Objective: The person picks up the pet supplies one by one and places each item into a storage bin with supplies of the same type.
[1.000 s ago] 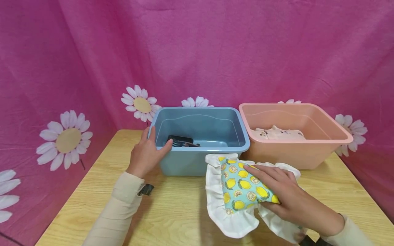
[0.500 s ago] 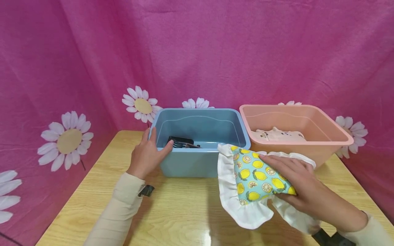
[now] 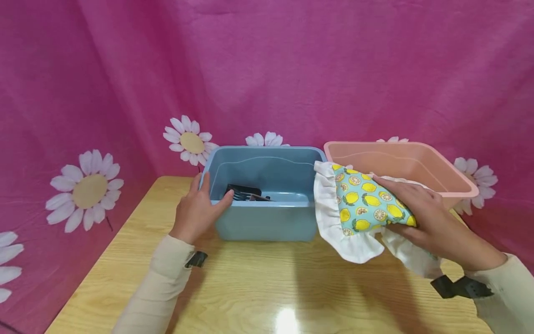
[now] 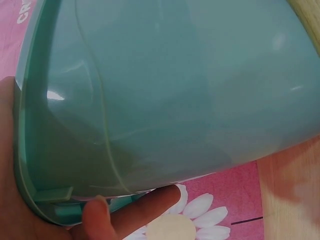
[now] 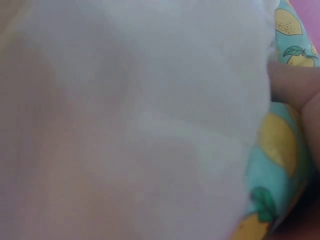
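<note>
My right hand (image 3: 425, 218) grips a lemon-print cloth (image 3: 367, 199) with a white ruffled edge, holding it raised in front of the pink tub (image 3: 450, 190). The ruffle overlaps the right end of the blue tub (image 3: 267, 222) in the head view. Close up in the right wrist view, the blurred white ruffle (image 5: 150, 115) covers most of the frame, beside part of the lemon print. At the blue tub's front left corner, my left hand (image 3: 198, 211) holds the rim. In the left wrist view its fingertips (image 4: 155, 205) show at the rim, against the tub's outer wall (image 4: 190, 100).
Inside the blue tub lie a dark fork (image 3: 242, 195) and a black object (image 3: 248, 189). The held cloth hides most of the pink tub's inside. Both tubs stand side by side on a wooden table (image 3: 250, 283), before a pink curtain (image 3: 267, 69) with daisies.
My right hand has lifted the lemon-print cloth up and to the right, from before the tubs to over the pink tub's front rim. My left hand stays on the blue tub.
</note>
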Available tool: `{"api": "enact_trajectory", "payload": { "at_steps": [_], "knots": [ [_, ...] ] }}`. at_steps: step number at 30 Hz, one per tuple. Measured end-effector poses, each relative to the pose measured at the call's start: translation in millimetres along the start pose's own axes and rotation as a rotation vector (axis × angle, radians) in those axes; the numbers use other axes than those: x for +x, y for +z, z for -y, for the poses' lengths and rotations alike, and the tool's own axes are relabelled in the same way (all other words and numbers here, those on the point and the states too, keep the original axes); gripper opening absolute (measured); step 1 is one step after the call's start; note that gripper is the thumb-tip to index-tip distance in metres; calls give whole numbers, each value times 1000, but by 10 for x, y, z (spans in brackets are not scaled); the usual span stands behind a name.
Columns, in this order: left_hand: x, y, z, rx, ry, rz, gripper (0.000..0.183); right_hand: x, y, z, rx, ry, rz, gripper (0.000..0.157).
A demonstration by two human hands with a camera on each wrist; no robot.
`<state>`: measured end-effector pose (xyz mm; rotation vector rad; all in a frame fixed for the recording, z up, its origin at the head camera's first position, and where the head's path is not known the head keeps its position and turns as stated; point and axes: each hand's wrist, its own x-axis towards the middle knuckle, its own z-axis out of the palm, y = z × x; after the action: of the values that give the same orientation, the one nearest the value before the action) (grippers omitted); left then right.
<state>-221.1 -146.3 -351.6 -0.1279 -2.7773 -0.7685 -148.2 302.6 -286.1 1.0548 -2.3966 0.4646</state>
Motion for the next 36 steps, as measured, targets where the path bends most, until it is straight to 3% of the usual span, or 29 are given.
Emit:
{"api": "enact_trajectory", "payload": {
  "at_steps": [7, 18, 26, 36],
  "knots": [
    [-8, 13, -17, 3, -9, 25, 95, 60, -22, -150, -44, 122, 29, 98],
    [25, 2, -13, 9, 11, -2, 93, 291, -180, -580, -140, 151, 25, 96],
    [18, 9, 8, 20, 1, 2, 93, 433, -141, -810, -190, 141, 41, 92],
    [27, 2, -22, 3, -20, 16, 93, 490, -59, -1111, -355, 95, 62, 99]
  ]
}}
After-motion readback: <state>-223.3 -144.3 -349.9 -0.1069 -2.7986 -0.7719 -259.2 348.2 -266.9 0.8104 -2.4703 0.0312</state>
